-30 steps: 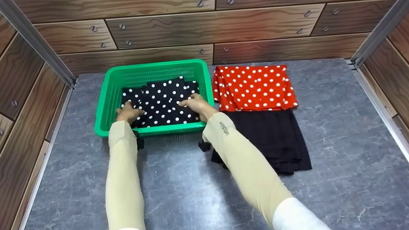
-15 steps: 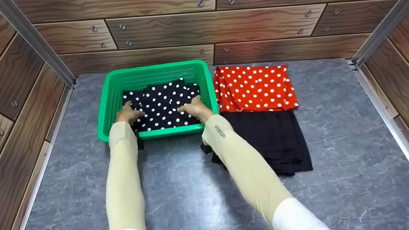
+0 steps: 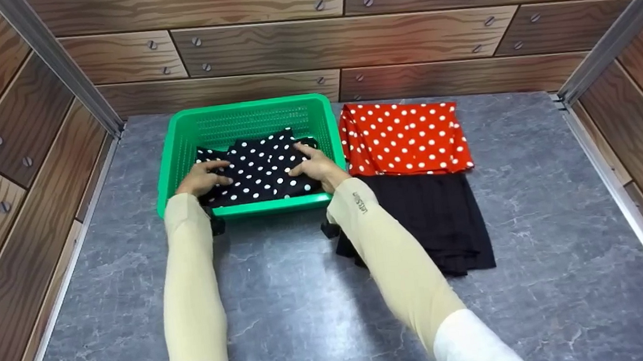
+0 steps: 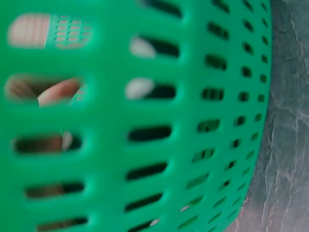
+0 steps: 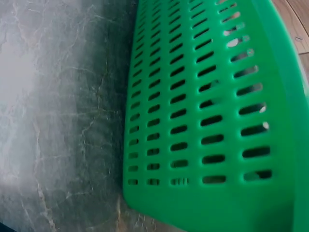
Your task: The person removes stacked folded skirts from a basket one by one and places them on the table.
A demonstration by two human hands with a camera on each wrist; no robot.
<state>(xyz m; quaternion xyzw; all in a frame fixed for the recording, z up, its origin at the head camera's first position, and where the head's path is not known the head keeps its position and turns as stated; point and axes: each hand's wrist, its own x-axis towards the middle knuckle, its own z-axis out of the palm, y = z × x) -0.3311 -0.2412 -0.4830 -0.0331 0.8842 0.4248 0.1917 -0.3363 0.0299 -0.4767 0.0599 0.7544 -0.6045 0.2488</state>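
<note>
A green slotted plastic basket (image 3: 263, 208) holds a folded black cloth with white dots (image 3: 259, 165). My left hand (image 3: 202, 179) reaches over the basket's near left side and rests on the cloth's left part, thumb and fingers spread. On the cloth's right part lies my right hand (image 3: 319, 166), its fingers also spread and pointing inward. In the left wrist view the basket wall (image 4: 106, 121) fills most of the picture, with bits of a hand seen through its slots. The right wrist view shows the basket's outer wall (image 5: 203, 145), which hides most of the cloth.
Right of the basket lies a folded red cloth with white dots (image 3: 405, 138). A black folded garment (image 3: 429, 217) lies in front of it, partly behind my right forearm. Wood-patterned walls (image 3: 344, 42) enclose the grey marbled surface (image 3: 285, 300).
The basket first shifts slightly toward me and to the right. My fingers then come up from the cloth's sides onto its top. The cloth's far edge sits a little nearer to me.
</note>
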